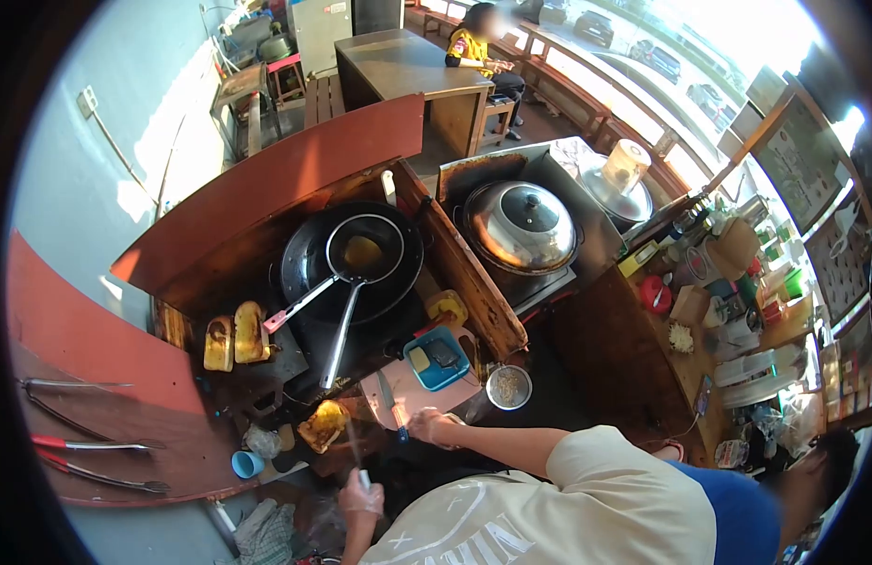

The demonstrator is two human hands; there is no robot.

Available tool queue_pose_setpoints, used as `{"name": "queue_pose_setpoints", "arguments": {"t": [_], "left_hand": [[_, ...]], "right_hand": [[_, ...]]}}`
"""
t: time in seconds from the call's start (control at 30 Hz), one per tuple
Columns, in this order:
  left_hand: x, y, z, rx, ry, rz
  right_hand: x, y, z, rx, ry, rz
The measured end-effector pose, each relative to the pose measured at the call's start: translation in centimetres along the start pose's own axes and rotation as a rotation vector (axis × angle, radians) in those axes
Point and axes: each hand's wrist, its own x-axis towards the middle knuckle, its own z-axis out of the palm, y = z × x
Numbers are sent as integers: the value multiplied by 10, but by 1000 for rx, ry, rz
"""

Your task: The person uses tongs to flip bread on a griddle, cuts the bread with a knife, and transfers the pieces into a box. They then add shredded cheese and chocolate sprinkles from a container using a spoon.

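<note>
White-handled blade point(358, 460), left hand point(360, 495), pointing forward beside bread point(325, 427)

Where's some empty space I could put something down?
The red counter looks bare beyond the tongs, and between their tips and the blue cup. The pink board is crowded: blue tub, knife, and the right hand close by.

I'm wearing a cream T-shirt point(539, 508), loose and softly creased, with pale block lettering point(497, 544) printed on it beside a thin line and a small cross mark. Its short right sleeve point(596, 457) is wide and plain, my forearm point(511, 440) bare below it. My shorts point(737, 508) are solid blue.
</note>
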Motion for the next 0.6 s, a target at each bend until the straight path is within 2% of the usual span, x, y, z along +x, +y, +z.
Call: {"name": "queue_pose_setpoints", "arguments": {"t": [0.03,0.07,0.13,0.17,0.23,0.37,0.43,0.5,0.53,0.6], "left_hand": [[-5,-22,3,-99,109,-45],[-4,-34,5,-102,108,-43],[-16,-68,6,-218,199,-235],[-15,-92,18,-211,273,-161],[-7,-100,22,-237,282,-180],[8,-123,43,-145,301,-255],[17,-127,48,-123,274,-243],[17,-109,34,-137,190,-258],[18,-104,33,-134,195,-253],[23,-100,30,-158,158,-303]], "right_hand": [[3,-5,-5,-8,226,18],[8,-8,-12,-20,453,33],[9,-27,-67,89,357,161],[10,-28,-88,26,301,109],[9,-33,-121,47,308,131],[59,-45,-111,71,227,155],[58,-50,-122,124,192,191],[52,-53,-134,605,243,405],[52,-56,-139,607,250,405],[52,-58,-147,874,245,513]]}}
